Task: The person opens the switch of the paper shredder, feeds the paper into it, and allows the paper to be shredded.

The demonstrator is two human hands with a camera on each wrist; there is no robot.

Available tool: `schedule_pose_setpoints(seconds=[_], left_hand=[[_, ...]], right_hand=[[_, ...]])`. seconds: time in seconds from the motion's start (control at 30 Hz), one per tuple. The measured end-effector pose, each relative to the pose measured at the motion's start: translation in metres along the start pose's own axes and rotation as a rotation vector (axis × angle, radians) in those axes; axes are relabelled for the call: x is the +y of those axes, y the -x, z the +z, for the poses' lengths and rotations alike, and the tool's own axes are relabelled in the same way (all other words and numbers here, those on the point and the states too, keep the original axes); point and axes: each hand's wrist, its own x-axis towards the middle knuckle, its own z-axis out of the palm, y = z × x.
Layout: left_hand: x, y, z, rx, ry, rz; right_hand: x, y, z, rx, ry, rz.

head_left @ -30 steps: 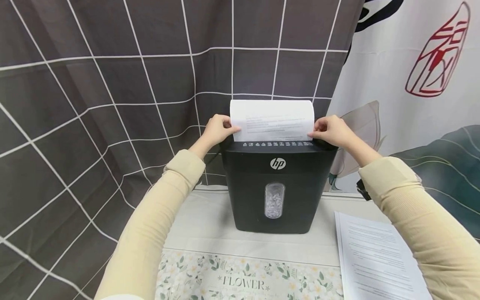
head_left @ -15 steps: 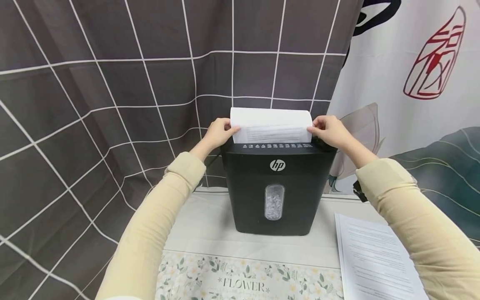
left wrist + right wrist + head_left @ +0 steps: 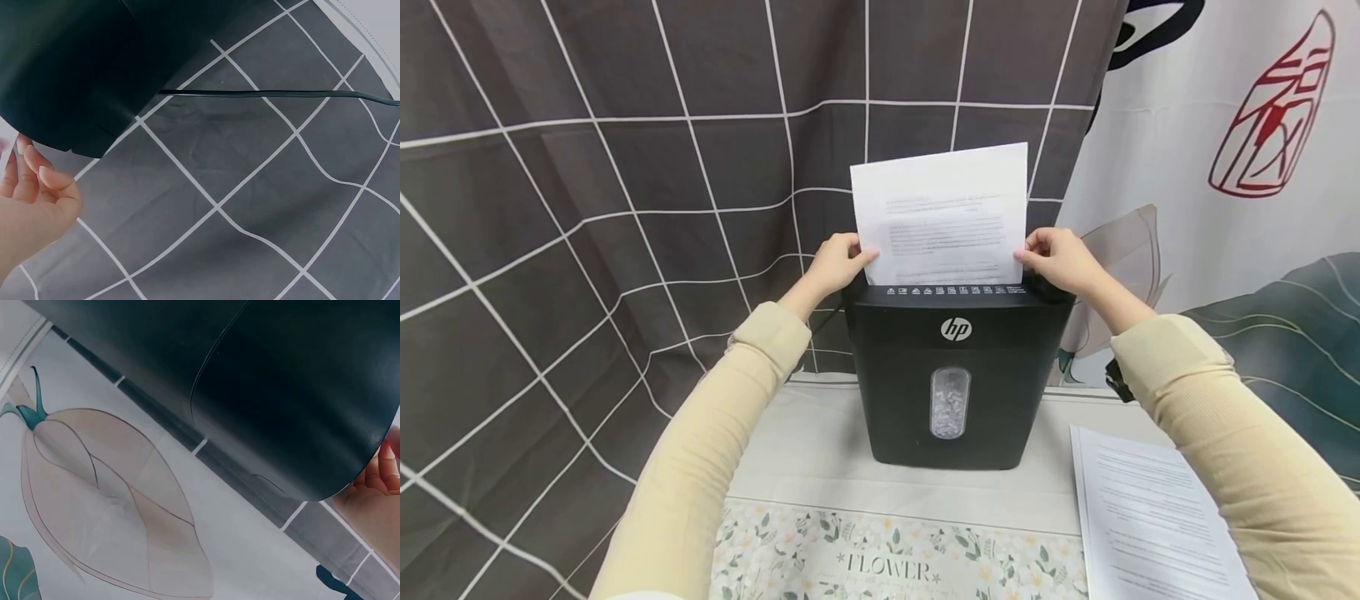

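A printed sheet of paper (image 3: 940,217) stands upright at the top slot of a black HP paper shredder (image 3: 902,383), its lower edge hidden there. My left hand (image 3: 837,265) pinches the sheet's left edge between thumb and fingers, just above the slot. On the opposite edge my right hand (image 3: 1057,257) pinches it the same way. In the left wrist view the curled fingers of the left hand (image 3: 40,194) show beside the shredder's dark body (image 3: 75,69). The right wrist view has the right hand (image 3: 375,487) at the shredder's rounded end.
A stack of printed sheets (image 3: 1157,517) lies on the white table (image 3: 805,475), right of the shredder. A floral mat (image 3: 880,558) is at the front. A grid-patterned curtain (image 3: 715,158) hangs close behind, and a black cord (image 3: 281,94) runs from the shredder.
The sheet's top, which curled over half a second ago, now stands up straight and taller, with its right corner higher. Both hands keep nearly the same place at its edges.
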Motion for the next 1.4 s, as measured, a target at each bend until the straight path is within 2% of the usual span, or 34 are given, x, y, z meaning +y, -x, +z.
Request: schedule_pose_setpoints(seconds=[0.5,0.83,1.4], left_hand=[[0.0027,0.0020,-0.0019,0.017,-0.031,0.022],[-0.0010,0.0057,0.0018,0.020,-0.032,0.024],[0.0006,0.0082,-0.0028,0.050,-0.029,0.050]], right_hand=[[-0.0018,0.0001,-0.0015,0.042,-0.021,-0.063],[-0.0010,0.0010,0.0017,0.047,0.001,-0.064],[-0.0040,0.0039,0.0016,0.062,-0.003,-0.081]])
